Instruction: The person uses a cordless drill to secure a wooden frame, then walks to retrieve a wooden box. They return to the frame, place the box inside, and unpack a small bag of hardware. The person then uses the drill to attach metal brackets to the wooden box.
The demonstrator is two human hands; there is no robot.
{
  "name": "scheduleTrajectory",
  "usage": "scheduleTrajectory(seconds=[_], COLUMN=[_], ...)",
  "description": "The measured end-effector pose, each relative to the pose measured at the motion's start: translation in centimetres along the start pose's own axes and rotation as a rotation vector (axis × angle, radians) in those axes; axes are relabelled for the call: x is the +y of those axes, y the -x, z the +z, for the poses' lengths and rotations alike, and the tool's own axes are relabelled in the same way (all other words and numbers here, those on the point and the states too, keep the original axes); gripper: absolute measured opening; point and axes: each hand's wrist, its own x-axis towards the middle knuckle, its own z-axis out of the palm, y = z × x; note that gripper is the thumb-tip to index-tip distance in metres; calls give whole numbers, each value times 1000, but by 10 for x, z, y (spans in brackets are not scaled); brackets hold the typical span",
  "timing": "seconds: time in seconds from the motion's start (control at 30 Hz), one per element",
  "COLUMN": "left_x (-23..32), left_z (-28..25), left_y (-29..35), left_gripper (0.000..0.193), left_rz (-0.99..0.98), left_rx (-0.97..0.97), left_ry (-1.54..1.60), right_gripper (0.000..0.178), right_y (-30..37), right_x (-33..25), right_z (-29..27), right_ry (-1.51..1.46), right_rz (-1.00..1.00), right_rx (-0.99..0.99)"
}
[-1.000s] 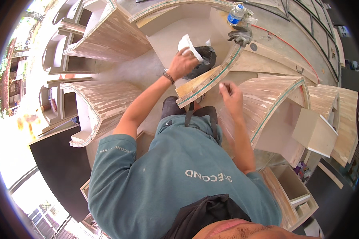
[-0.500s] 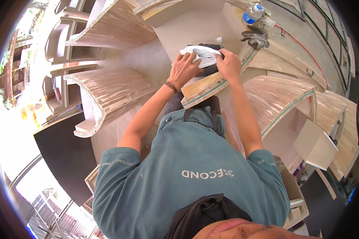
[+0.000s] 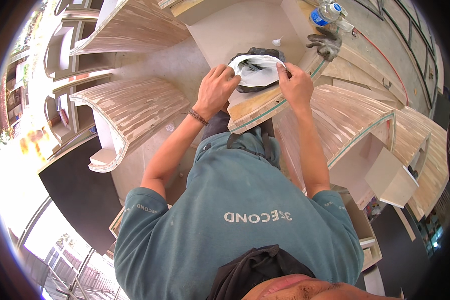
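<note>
A white plastic bag (image 3: 264,78) is spread open in front of me, its mouth facing up. Dark contents (image 3: 249,66) show inside, too unclear to name. Around it lies black plastic (image 3: 265,51), resting on the pale board behind the curved wooden edge (image 3: 257,111). My left hand (image 3: 216,90), with a beaded bracelet at the wrist, pinches the bag's left rim. The right rim is gripped between thumb and fingers of my right hand (image 3: 296,86). Just beyond my right hand lies a grey work glove (image 3: 325,44).
A clear water bottle (image 3: 325,15) with a blue cap stands beyond the glove. Curved wooden furniture pieces (image 3: 140,107) flank me on the left, with another curved wooden piece (image 3: 350,117) on the right. A red cord (image 3: 385,62) runs across the floor at far right.
My hands have moved apart, the left one leftward. The white bag, bunched and folded before, is now spread wide with its inside showing.
</note>
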Motion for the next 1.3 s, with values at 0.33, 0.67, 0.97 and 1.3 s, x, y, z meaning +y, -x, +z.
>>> scheduleTrajectory(seconds=[0.33,0.67,0.97,1.3], left_x=[0,5,0,-20], left_z=[3,10,10,34], left_y=[-4,-6,-11,-59], left_gripper=[24,15,23,32], left_rz=[-47,-93,-113,-114], left_rx=[17,22,-13,47], left_ry=[132,230,256,353], right_gripper=[26,27,24,25], right_y=[-3,-4,-9,-27], right_x=[-9,-14,-16,-36], right_z=[10,7,17,16], right_ry=[-30,-58,-288,-391], right_rz=[47,112,69,-85], right_rx=[-32,-58,-41,-67])
